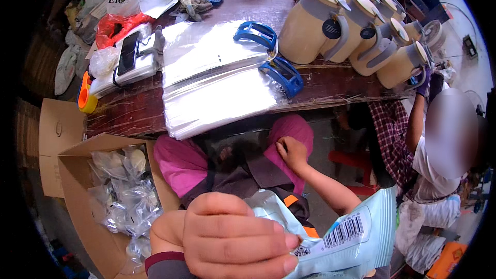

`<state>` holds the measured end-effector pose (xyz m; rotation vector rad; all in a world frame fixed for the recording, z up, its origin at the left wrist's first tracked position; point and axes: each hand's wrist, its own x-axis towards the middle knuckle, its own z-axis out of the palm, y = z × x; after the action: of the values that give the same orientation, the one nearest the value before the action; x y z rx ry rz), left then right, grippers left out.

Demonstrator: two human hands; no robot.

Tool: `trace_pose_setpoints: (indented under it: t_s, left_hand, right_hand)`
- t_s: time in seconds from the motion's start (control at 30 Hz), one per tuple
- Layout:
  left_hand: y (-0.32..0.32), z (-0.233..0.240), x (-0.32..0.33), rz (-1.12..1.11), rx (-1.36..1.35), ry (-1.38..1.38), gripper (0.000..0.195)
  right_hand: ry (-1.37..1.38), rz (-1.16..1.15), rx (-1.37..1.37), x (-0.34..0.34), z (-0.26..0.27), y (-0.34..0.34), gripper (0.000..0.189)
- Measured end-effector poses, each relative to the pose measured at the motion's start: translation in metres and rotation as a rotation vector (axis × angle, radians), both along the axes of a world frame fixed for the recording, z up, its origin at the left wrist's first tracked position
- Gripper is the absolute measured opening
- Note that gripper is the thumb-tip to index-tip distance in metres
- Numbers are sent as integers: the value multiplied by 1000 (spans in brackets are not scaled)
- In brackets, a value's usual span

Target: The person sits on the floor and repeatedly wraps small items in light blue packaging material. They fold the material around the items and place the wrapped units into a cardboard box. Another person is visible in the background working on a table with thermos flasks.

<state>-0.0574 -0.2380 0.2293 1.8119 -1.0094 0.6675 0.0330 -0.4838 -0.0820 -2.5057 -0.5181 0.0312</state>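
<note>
Close to the camera, my left hand (240, 240) grips a pale blue foil packet (348, 240) with a printed code and a crimped end. The packet is crumpled beside my fingers, and my hand covers part of it. My right hand (292, 153) rests on my right knee, over pink trousers (180, 162), with its fingers curled; whether anything is under them is hidden. Before me on the dark wooden table (128, 118) lies a stack of clear plastic bags (217, 100). Two blue plastic handle-like parts (282, 77) sit at its right side.
An open cardboard box (77, 186) with several bagged parts (130, 197) stands at left. Several beige lidded jugs (310, 23) fill the table's right. A phone (128, 52) and tape dispenser (86, 95) lie at left. Another person (430, 166) at right touches a jug with a gloved hand.
</note>
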Motion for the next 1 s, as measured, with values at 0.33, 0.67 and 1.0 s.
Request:
trace_pose_setpoints:
  t_s: [0.33,0.67,1.0]
  left_hand:
    - [-11,8,-10,179,-39,5,18]
    - [-15,-3,-7,125,-149,15,10]
    - [-6,-2,0,158,-92,53,21]
  right_hand:
    - [-4,6,51,-1,3,1,13]
    - [32,7,66,-1,8,3,14]
    - [63,-194,396,-2,23,-7,15]
